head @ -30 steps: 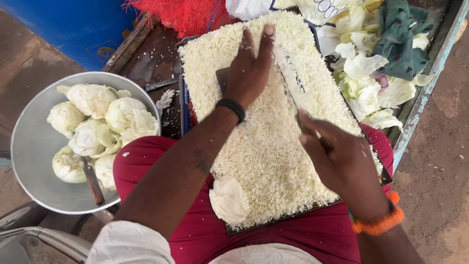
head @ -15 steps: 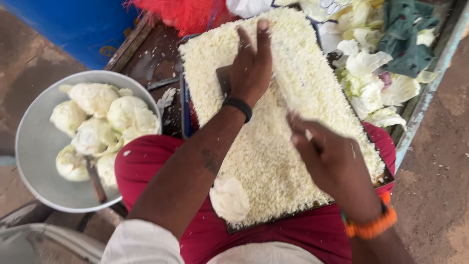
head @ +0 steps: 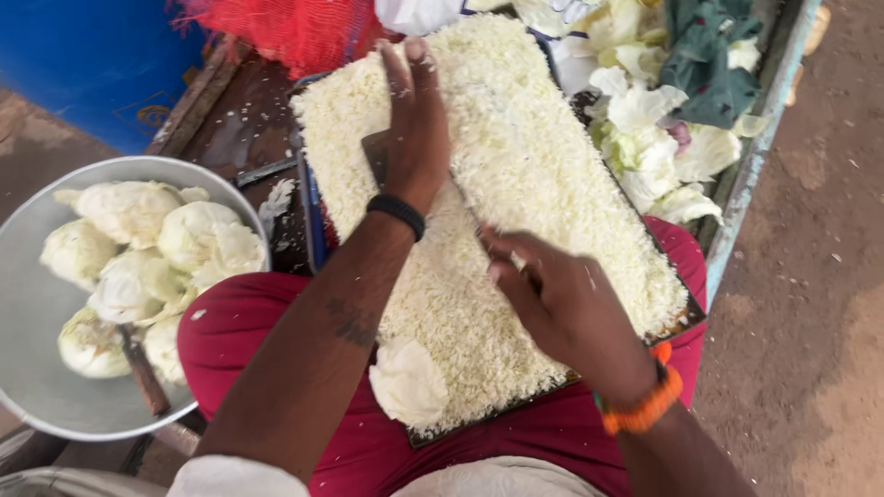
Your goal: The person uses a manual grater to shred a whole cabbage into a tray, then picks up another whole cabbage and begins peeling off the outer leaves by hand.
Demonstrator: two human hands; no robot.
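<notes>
A thick layer of shredded white cabbage (head: 552,166) covers a dark board (head: 683,324) lying across my red-clothed lap. My left hand (head: 414,129) lies flat on the shreds with fingers stretched out. It presses on the dark far end of a long knife (head: 374,152). My right hand (head: 562,308) is closed around the knife's near end, low over the middle of the pile and slightly blurred. The blade between my hands is mostly hidden. A pale cabbage chunk (head: 407,382) sits at the board's near edge.
On the left, a round metal bowl (head: 37,368) holds several cabbage pieces (head: 184,239) and a small knife (head: 143,373). A red mesh bag (head: 295,32) lies behind the board. Loose cabbage leaves (head: 645,110) and a green cloth (head: 709,64) lie far right, inside the cart's edge (head: 755,156).
My right hand has moved a little closer to my left hand over the pile. My left hand stays flat on the knife's far end. The view has shifted slightly.
</notes>
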